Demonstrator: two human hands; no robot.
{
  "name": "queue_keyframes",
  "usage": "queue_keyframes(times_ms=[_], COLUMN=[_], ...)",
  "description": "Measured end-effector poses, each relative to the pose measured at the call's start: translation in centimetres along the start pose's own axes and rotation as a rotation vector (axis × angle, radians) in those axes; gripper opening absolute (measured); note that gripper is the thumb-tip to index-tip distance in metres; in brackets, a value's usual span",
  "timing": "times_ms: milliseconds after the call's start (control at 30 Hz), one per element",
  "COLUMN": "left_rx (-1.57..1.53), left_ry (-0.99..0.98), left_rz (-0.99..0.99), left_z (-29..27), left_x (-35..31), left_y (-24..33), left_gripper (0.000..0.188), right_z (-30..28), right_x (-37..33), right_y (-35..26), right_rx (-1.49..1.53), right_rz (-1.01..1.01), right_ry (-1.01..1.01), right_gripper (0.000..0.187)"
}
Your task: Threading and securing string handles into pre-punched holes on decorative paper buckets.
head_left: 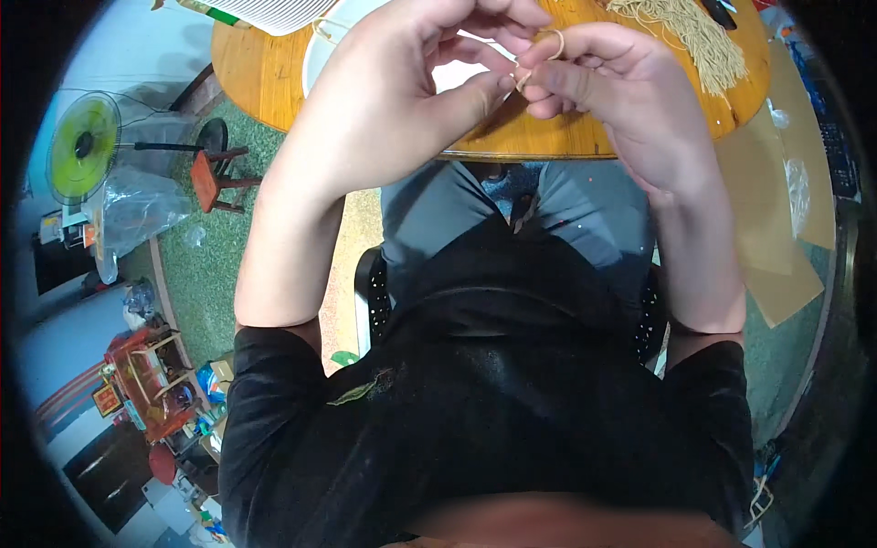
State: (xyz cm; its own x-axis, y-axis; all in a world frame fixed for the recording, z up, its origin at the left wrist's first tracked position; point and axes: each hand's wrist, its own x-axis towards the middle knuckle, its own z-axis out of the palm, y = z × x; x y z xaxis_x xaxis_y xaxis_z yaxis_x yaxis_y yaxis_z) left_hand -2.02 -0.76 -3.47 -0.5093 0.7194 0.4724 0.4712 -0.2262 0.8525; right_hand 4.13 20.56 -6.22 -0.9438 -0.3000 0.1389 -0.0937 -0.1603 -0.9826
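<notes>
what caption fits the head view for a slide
Seated person's left hand and right hand work a tan rubber band over a round wooden table.

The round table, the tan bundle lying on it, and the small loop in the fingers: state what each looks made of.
Round table: wood with a glossy varnish, judging by the orange-brown grain and sheen. Tan bundle: probably many thin rubber bands or cords, matte beige strands; too small to be sure. Small loop, pinched between left hand and right hand: likely a rubber band, the same tan.

The left hand [429, 55] loses its fingertips past the top edge, which also crops the tan cord bundle [699, 36] and round wooden surface [265, 73] (the white sheet [274, 11] too).
</notes>
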Motion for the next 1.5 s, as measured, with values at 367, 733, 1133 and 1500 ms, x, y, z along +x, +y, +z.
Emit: queue_keyframes(times_ms=[367,733,1133,1500], left_rx=[0.047,-0.037,0.281,0.847], left_ry=[-0.095,0.122,-0.031,0.07], left_rz=[0.336,-0.455,0.34,-0.319], left_z=[0.0,2.3,-0.3,1.1], left_x=[0.4,0.0,-0.5,-0.6], left_y=[-1.4,2.6,-0.6,2.3], left_gripper=[0.03,0.021,0.003,0.011], right_z=[2.4,0.2,0.8,2.5], right_x=[-1.9,-0.2,0.1,-1.7], right_y=[0.3,5.0,4.5,3.5], right_rx=[-0.815,-1.048,-0.914,-0.541], right_rz=[-0.413,-1.194,-1.188,-0.858], right_ry=[0.389,0.477,0.418,0.385], right_gripper=[0.021,0.028,0.025,0.015])
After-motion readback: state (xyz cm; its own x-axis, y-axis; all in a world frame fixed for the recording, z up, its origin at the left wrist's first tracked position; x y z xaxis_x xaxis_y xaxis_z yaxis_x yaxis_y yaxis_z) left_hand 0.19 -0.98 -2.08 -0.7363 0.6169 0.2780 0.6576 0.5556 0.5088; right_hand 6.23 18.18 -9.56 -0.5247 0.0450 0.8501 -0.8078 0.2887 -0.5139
